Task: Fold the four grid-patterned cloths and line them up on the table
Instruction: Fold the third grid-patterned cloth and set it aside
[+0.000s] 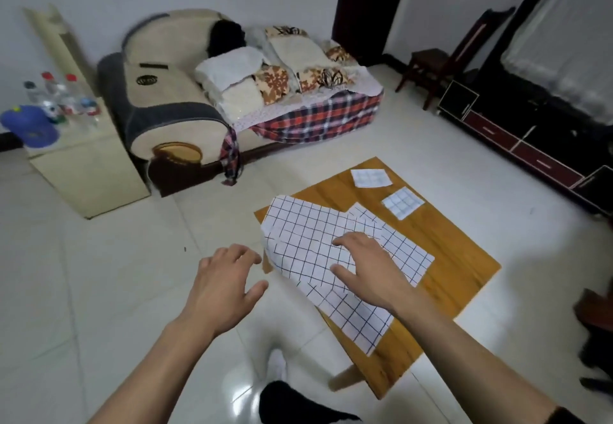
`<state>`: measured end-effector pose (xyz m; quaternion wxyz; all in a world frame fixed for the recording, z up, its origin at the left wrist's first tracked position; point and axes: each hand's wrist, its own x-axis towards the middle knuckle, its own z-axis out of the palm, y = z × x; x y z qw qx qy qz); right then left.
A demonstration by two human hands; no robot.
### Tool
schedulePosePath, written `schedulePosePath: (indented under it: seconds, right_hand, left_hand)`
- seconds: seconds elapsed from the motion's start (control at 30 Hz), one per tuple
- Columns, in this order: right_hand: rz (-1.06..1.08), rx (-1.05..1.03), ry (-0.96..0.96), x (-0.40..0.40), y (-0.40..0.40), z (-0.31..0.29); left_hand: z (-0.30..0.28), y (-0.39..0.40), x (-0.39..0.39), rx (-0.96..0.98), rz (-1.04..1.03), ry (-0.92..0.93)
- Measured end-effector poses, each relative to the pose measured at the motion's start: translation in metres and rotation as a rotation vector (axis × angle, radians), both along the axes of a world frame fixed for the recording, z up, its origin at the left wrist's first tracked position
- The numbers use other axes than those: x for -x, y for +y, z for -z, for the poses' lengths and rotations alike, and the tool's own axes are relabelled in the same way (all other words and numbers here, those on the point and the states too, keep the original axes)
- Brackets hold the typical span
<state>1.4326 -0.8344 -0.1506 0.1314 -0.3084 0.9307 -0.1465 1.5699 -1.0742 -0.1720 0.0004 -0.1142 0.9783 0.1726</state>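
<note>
At the table's (461,257) near-left edge, overhanging cloths (308,241) may slide off; right hand (368,267) presses flat, left hand (225,281) open, empty

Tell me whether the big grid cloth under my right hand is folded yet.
Not yet: large white grid-patterned cloth lies spread out, overhanging the wooden table.

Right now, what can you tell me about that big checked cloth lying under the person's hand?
The unfolded cloth is white with a thin dark grid, looks like light fabric, and lies spread and slightly rumpled over the near-left part of the wooden table, its left edge hanging past the table's edge. The right hand rests on it with fingers spread. The left hand hovers beside its left edge, apparently not touching. A second unfolded cloth seems to lie partly beneath it.
</note>
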Motion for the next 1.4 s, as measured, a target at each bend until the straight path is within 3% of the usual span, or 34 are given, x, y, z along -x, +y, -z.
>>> schedulePosePath:
  seconds: [0.37, 0.6, 0.93, 1.13, 1.4]
  right_hand:
    - [0.174, 0.141, -0.137, 0.102, -0.055, 0.046]
    - [0.244, 0.098, -0.156, 0.11, -0.056, 0.064]
    - [0.539, 0.04, -0.221, 0.1, -0.089, 0.09]
    - [0.698, 0.026, -0.223, 0.081, -0.139, 0.123]
    - [0.766, 0.038, -0.294, 0.073, -0.195, 0.241]
  left_hand:
    - [0.011, -0.058, 0.108, 0.073, 0.088, -0.122]
    - [0.026, -0.063, 0.178, 0.073, 0.218, -0.167]
    - [0.068, -0.116, 0.249, 0.087, 0.453, -0.275]
    - [0.112, -0.166, 0.283, 0.058, 0.648, -0.35]
    - [0.227, -0.2, 0.315, -0.03, 0.728, -0.332]
